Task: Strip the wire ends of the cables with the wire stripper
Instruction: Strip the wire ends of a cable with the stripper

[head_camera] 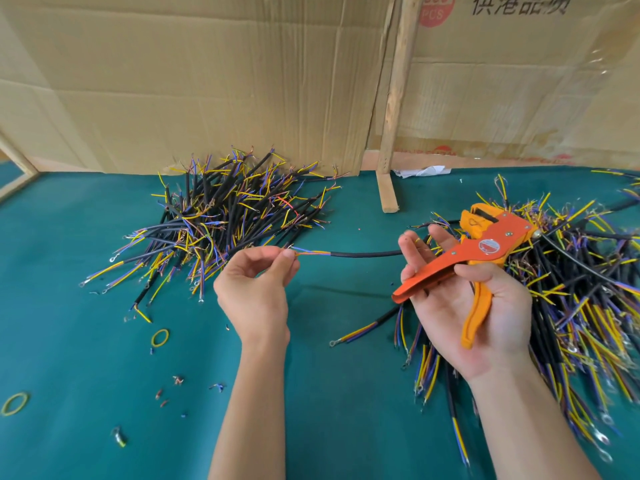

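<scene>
Our left hand (pixel 254 289) pinches the cable (pixel 363 253) wires; right hand (pixel 467 306) loosely cradles the wire stripper (pixel 485 251). We should seat one wire squarely before squeezing.

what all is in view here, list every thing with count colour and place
cable: one, black, colored wires at its end, stretched between the hands
wire stripper: one, orange, in the right palm
cable piles: two, black with yellow and blue wires, back left and right
rubber bands: two, yellow, front left
insulation scraps: several, mixed colors, front left
table cover: green
cardboard: brown, behind
wooden post: one, upright
left hand: pinches the cable's wires
right hand: holds the stripper
</scene>
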